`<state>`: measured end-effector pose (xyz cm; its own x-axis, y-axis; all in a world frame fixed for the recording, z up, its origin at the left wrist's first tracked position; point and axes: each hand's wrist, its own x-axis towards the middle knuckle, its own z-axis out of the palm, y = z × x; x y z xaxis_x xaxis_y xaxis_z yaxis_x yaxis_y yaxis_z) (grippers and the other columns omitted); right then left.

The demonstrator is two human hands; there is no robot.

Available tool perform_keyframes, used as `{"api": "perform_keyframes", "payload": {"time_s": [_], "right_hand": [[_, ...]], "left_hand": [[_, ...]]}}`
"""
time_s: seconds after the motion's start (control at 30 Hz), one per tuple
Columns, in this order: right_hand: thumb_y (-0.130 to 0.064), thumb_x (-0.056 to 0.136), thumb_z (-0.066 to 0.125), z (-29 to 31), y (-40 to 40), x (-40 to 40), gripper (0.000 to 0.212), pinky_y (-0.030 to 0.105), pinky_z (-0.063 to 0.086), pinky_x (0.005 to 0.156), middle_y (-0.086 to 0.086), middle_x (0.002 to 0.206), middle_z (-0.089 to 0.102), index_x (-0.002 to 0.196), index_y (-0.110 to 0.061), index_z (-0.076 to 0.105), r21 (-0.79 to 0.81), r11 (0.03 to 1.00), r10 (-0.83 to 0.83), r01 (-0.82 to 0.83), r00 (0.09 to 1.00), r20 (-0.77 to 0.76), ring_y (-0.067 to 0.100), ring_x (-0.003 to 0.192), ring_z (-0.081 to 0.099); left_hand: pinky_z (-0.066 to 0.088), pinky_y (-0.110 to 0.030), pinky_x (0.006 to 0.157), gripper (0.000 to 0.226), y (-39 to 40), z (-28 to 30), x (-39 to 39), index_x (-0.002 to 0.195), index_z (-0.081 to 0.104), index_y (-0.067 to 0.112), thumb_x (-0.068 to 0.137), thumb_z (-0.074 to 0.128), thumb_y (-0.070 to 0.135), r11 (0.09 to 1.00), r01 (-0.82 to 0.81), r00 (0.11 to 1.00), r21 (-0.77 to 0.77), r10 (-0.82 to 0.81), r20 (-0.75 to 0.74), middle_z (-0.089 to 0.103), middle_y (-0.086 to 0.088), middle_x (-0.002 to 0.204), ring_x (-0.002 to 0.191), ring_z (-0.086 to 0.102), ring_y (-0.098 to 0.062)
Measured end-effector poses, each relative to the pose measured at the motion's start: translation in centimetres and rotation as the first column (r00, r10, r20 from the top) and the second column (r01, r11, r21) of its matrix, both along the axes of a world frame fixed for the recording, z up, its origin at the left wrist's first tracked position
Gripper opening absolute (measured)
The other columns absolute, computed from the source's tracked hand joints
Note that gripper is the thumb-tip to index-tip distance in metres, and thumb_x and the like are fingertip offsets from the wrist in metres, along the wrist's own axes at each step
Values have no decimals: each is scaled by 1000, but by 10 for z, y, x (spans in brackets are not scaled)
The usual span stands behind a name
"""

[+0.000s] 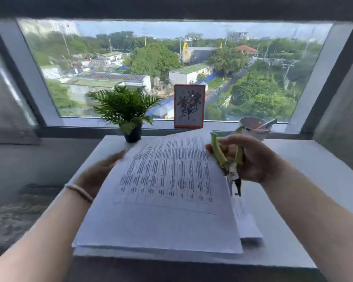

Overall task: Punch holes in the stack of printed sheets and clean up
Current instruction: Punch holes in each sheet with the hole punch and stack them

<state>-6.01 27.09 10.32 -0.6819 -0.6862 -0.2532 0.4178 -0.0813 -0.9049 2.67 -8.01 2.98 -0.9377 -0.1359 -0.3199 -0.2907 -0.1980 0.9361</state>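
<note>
Two hands frame a thick stack of printed sheets (pixel 167 190), flat white paper with blurred rows of dark text, lying on the pale smooth counter (pixel 289 200). Your left hand (pixel 102 171) is tucked under the stack's far left edge; its grip is hidden, so I cannot tell how it holds. Your right hand (pixel 251 157) is clenched around a green-handled metal hole punch (pixel 228 161), nose pointing down at the stack's right edge.
</note>
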Motion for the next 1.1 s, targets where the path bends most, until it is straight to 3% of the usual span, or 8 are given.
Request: {"api": "perform_keyframes", "payload": {"time_s": [0.13, 0.2, 0.3, 0.4, 0.67, 0.83, 0.97, 1.1], "right_hand": [[-26, 66, 70, -37, -90, 12, 26, 23, 48, 55, 4, 68, 60, 82, -6, 72, 189, 980, 37, -58, 993, 113, 14, 53, 56], [-27, 78, 66, -52, -131, 22, 22, 24, 41, 60, 3, 71, 54, 89, -8, 62, 306, 947, 54, -93, 990, 133, 14, 58, 49], [-31, 85, 63, -68, -177, 36, 28, 24, 33, 56, 3, 81, 49, 101, -9, 58, 458, 889, -11, -10, 999, 42, 14, 64, 44], [-31, 80, 70, -76, -203, 45, 51, 30, 38, 76, 8, 110, 52, 122, -8, 54, 502, 859, -97, 97, 995, -26, 24, 92, 50], [-21, 82, 70, -69, -214, 36, 33, 31, 35, 78, 10, 101, 49, 104, -6, 50, 476, 851, -165, 221, 974, -158, 20, 83, 47], [-22, 82, 70, -67, -214, 33, 30, 31, 33, 78, 6, 87, 45, 97, -8, 48, 482, 850, -151, 215, 974, -168, 19, 81, 50], [-25, 81, 71, -69, -217, 34, 37, 31, 35, 77, 7, 92, 49, 107, -8, 51, 515, 835, -101, 193, 974, -201, 21, 84, 51], [-25, 79, 73, -71, -218, 34, 45, 29, 37, 74, 11, 105, 52, 115, -7, 54, 544, 820, -61, 179, 972, -228, 25, 94, 51]], "left_hand": [[60, -40, 68, 27, -34, 12, 32, 109, 65, -1, 84, 60, 9, 998, 30, 987, -64, -19, 161, 71, -20, 100, 76, 72, -27], [60, -38, 58, 17, -49, 10, 39, 105, 61, -4, 89, 55, -3, 967, -20, 975, -254, 75, 211, 72, -20, 88, 69, 72, -28], [58, -47, 78, 18, -75, -3, 40, 103, 62, -6, 87, 62, -1, 845, -59, 933, -531, 236, 272, 70, -24, 97, 86, 69, -36], [54, -30, 71, 9, -86, -15, 39, 89, 70, 9, 81, 71, 12, 687, -12, 911, -727, 307, 274, 72, -10, 89, 80, 68, -25], [52, -31, 64, 13, -87, -39, 13, 85, 75, 10, 73, 71, 8, 583, -204, 897, -786, 433, 89, 73, -9, 81, 79, 68, -27], [38, -24, 50, 13, -84, -45, -1, 84, 69, 6, 77, 58, 9, 456, -138, 910, -879, 408, 69, 67, -10, 77, 71, 61, -28], [49, -33, 70, 20, -77, -50, -9, 97, 61, 6, 79, 55, 14, 329, -63, 899, -942, 429, 90, 63, -15, 103, 92, 60, -32], [43, -43, 98, 66, -70, -49, -11, 139, 31, 4, 82, 59, 19, 310, -66, 855, -948, 508, 107, 51, -18, 130, 122, 46, -37]]}}
